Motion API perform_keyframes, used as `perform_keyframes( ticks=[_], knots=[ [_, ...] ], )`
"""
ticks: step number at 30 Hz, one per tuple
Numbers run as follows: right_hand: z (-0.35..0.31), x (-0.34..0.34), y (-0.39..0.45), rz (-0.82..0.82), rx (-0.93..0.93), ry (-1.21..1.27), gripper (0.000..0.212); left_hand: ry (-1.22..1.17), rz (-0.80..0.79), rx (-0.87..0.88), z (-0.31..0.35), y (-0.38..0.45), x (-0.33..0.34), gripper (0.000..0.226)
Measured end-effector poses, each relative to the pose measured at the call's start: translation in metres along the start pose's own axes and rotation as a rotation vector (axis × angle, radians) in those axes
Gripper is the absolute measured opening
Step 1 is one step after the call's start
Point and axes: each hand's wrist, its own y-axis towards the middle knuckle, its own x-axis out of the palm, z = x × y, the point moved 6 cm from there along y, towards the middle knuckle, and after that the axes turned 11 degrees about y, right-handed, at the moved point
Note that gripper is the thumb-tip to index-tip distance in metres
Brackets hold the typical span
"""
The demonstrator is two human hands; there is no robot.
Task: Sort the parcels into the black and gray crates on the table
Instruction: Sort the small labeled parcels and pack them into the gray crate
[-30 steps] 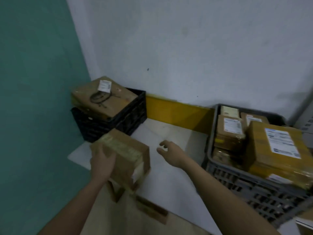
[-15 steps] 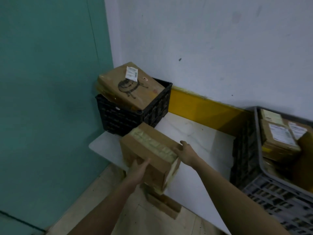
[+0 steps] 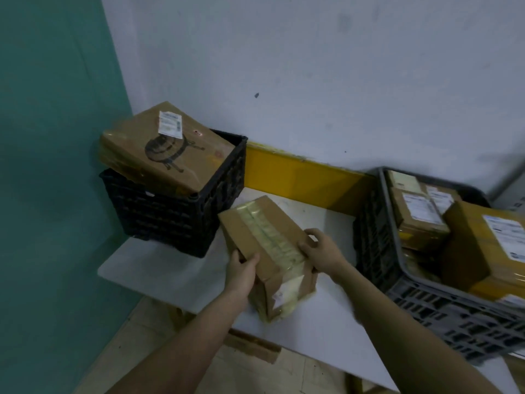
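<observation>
A taped brown cardboard parcel point(image 3: 267, 251) is held over the white table point(image 3: 318, 328), between the two crates. My left hand point(image 3: 241, 273) grips its near left edge and my right hand point(image 3: 321, 251) grips its right side. The black crate point(image 3: 176, 211) stands at the table's far left corner with a large brown parcel point(image 3: 167, 150) lying tilted across its top. The gray crate point(image 3: 443, 317) stands at the right and holds several labelled parcels point(image 3: 420, 214), among them a big yellow-brown box point(image 3: 488, 245).
A teal wall rises at the left and a white wall with a yellow strip point(image 3: 298, 174) runs behind the table. Tiled floor and a wooden table support point(image 3: 252, 348) show below the table's front edge.
My right hand has come onto the parcel and now grips it together with the left. The parcel has moved up and to the right, from the table's front edge to between the crates.
</observation>
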Motion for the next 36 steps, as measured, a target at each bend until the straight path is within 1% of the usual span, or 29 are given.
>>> perform_keyframes(
  ticks=[2, 3, 4, 5, 6, 8, 10, 11, 12, 13, 14, 15, 18, 20, 23, 24, 25, 26, 27, 28, 29, 30, 31, 32, 34, 35, 36],
  knots=[
    [-0.003, -0.020, 0.000, 0.108, -0.081, -0.022, 0.037, 0.038, -0.018, 0.078, 0.017, 0.005, 0.016, 0.057],
    [-0.007, -0.029, -0.001, 0.166, -0.135, -0.032, 0.037, 0.042, -0.024, 0.121, 0.026, 0.005, 0.023, 0.057],
    [-0.013, -0.036, -0.004, 0.219, -0.199, -0.050, 0.037, 0.042, -0.027, 0.139, 0.040, -0.003, 0.028, 0.075],
    [-0.020, -0.041, -0.008, 0.266, -0.278, -0.071, 0.037, 0.053, -0.020, 0.137, 0.051, -0.002, 0.035, 0.102],
    [-0.029, -0.042, -0.013, 0.303, -0.359, -0.092, 0.038, 0.070, -0.012, 0.124, 0.067, -0.008, 0.041, 0.122],
    [-0.045, -0.039, -0.023, 0.356, -0.517, -0.143, 0.040, 0.088, 0.029, 0.088, 0.093, -0.014, 0.049, 0.139],
    [-0.057, -0.033, -0.034, 0.389, -0.644, -0.200, 0.041, 0.040, 0.036, 0.050, 0.112, -0.016, 0.053, 0.148],
    [-0.059, -0.031, -0.037, 0.396, -0.699, -0.229, 0.042, -0.027, -0.004, 0.054, 0.117, -0.013, 0.055, 0.142],
    [-0.060, -0.030, -0.039, 0.399, -0.748, -0.272, 0.045, -0.094, -0.085, 0.085, 0.125, -0.015, 0.059, 0.125],
    [-0.060, -0.028, -0.042, 0.396, -0.783, -0.328, 0.052, -0.163, -0.195, 0.117, 0.131, -0.021, 0.065, 0.102],
    [-0.058, -0.026, -0.043, 0.385, -0.802, -0.387, 0.058, -0.198, -0.267, 0.130, 0.137, -0.026, 0.069, 0.082],
    [-0.058, -0.023, -0.045, 0.383, -0.831, -0.437, 0.062, -0.228, -0.306, 0.135, 0.141, -0.029, 0.071, 0.073],
    [-0.059, -0.013, -0.048, 0.430, -0.964, -0.540, 0.055, -0.376, -0.279, 0.070, 0.136, -0.026, 0.071, 0.068],
    [-0.064, -0.005, -0.053, 0.411, -1.054, -0.564, 0.046, -0.509, -0.226, 0.050, 0.125, -0.017, 0.067, 0.067],
    [-0.077, -0.008, -0.063, 0.325, -1.170, -0.475, 0.022, -0.605, -0.150, 0.041, 0.111, -0.011, 0.050, 0.056],
    [-0.082, -0.017, -0.064, 0.340, -1.170, -0.424, 0.018, -0.644, -0.125, 0.045, 0.107, -0.006, 0.042, 0.053],
    [-0.087, -0.029, -0.066, 0.397, -1.153, -0.367, 0.018, -0.656, -0.120, 0.051, 0.103, -0.004, 0.033, 0.054],
    [-0.092, -0.046, -0.067, 0.487, -1.110, -0.283, 0.019, -0.652, -0.126, 0.065, 0.092, 0.015, 0.025, 0.060],
    [-0.094, -0.066, -0.066, 0.580, -1.024, -0.149, 0.021, -0.647, -0.131, 0.082, 0.087, 0.022, 0.016, 0.073],
    [-0.091, -0.087, -0.059, 0.645, -0.890, 0.026, 0.022, -0.629, -0.162, 0.094, 0.088, 0.015, 0.010, 0.081],
    [-0.085, -0.106, -0.049, 0.653, -0.727, 0.204, 0.024, -0.619, -0.190, 0.109, 0.091, 0.008, 0.003, 0.076],
    [-0.077, -0.119, -0.038, 0.613, -0.562, 0.359, 0.029, -0.588, -0.218, 0.142, 0.095, 0.003, 0.000, 0.060],
    [-0.069, -0.128, -0.027, 0.536, -0.419, 0.468, 0.036, -0.576, -0.220, 0.179, 0.097, -0.001, -0.006, 0.047],
    [-0.061, -0.133, -0.018, 0.436, -0.299, 0.521, 0.045, -0.570, -0.223, 0.208, 0.097, 0.000, -0.010, 0.043],
    [-0.050, -0.124, -0.011, 0.147, -0.102, 0.533, 0.064, -0.535, -0.235, 0.254, 0.100, -0.004, -0.013, 0.044],
    [-0.047, -0.113, -0.013, -0.018, -0.027, 0.559, 0.069, -0.504, -0.233, 0.282, 0.104, -0.006, -0.013, 0.046],
    [-0.046, -0.103, -0.019, -0.160, 0.022, 0.611, 0.068, -0.468, -0.239, 0.305, 0.106, -0.006, -0.012, 0.048]
  ],
)
